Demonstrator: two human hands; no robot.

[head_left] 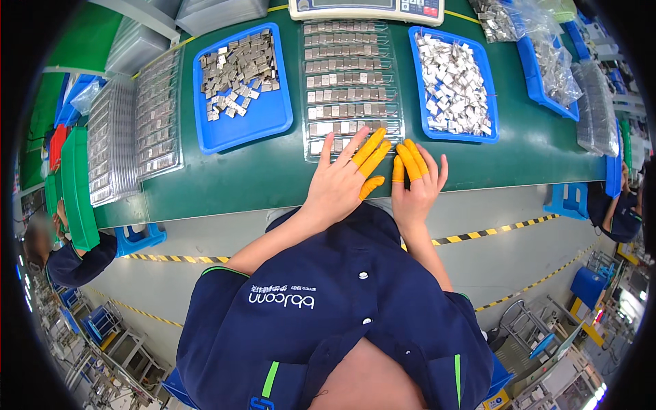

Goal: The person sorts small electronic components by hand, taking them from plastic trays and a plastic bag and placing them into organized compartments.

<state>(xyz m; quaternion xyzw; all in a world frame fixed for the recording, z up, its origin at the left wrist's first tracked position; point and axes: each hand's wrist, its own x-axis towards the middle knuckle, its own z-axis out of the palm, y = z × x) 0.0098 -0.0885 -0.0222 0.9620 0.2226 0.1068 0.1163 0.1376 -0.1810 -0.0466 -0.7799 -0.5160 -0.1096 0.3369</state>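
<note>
A clear plastic tray (pixel 349 102) lies in front of me, its rows filled with small metal connector shells. My left hand (pixel 338 179) is spread over the tray's nearest row, with yellow finger cots on the thumb and two fingers. Just right of it, by the tray's near right corner, is my right hand (pixel 415 188), also in yellow cots. Its fingers are extended, and I see nothing between them. To the left, a blue bin (pixel 253 130) holds loose metal shells. On the right, another blue bin (pixel 459 135) contains many small white-and-metal connectors.
A weighing scale (pixel 366 8) stands at the far edge of the green table (pixel 273 174). Stacked clear trays (pixel 113 143) sit at the left, beside a filled tray (pixel 158 116). Bagged parts (pixel 555 72) rest at the right. Other people sit at both sides.
</note>
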